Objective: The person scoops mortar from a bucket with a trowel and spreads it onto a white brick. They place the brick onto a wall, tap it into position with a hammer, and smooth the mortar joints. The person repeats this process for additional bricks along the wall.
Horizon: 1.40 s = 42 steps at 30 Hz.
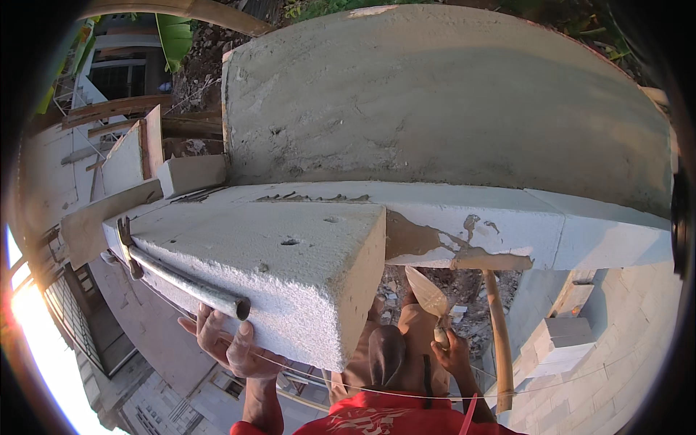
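Observation:
A large white lightweight concrete block point(268, 239) lies on top of a white block wall point(507, 210), jutting out toward me. On the block's near face and edge rests a claw hammer point(190, 281) with a pale handle. My left hand point(235, 346) is against the lower part of that near face, fingers spread, close to the handle's end. To the right, my right hand point(454, 353) is closed round the handle of a pointed trowel point(428, 293), its blade tilted up and away from the wall. Grey mortar point(413, 238) is smeared on the wall beside the block.
Behind the wall rises a broad grey plastered surface point(449, 109). A thin string point(326, 380) runs across in front of me. A wooden pole point(499, 341) stands under the wall at right, near stacked white blocks point(562, 344). Wooden boards point(119, 109) are at far left.

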Each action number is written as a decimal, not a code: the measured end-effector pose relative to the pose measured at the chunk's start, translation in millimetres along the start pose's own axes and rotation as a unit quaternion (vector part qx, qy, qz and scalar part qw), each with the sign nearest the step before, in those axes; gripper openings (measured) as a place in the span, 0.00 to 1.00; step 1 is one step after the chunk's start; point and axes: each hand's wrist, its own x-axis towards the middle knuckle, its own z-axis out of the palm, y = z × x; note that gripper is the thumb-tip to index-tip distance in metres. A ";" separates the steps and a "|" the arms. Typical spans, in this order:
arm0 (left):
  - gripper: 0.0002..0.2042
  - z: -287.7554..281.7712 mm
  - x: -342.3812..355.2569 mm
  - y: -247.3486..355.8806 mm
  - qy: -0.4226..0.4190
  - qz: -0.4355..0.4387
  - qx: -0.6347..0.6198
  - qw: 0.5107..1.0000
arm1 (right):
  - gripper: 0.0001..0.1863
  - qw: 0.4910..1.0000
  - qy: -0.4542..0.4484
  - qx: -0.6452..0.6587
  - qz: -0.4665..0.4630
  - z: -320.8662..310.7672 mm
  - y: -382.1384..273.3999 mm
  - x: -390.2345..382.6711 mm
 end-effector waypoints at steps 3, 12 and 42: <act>0.13 0.9 -0.1 3.6 0.012 -0.059 -0.092 0.994 | 0.24 0.995 -0.085 -0.022 -0.052 -22.2 -60.7 21.3; 0.17 -13.0 -10.6 -4.9 -0.047 -0.074 -0.025 0.996 | 0.30 0.950 -0.245 0.052 -0.186 -93.5 -154.6 119.6; 0.27 -6.7 -10.4 2.2 -0.019 -0.073 -0.007 0.997 | 0.28 0.882 -0.243 -0.292 -0.279 -72.3 -351.5 364.8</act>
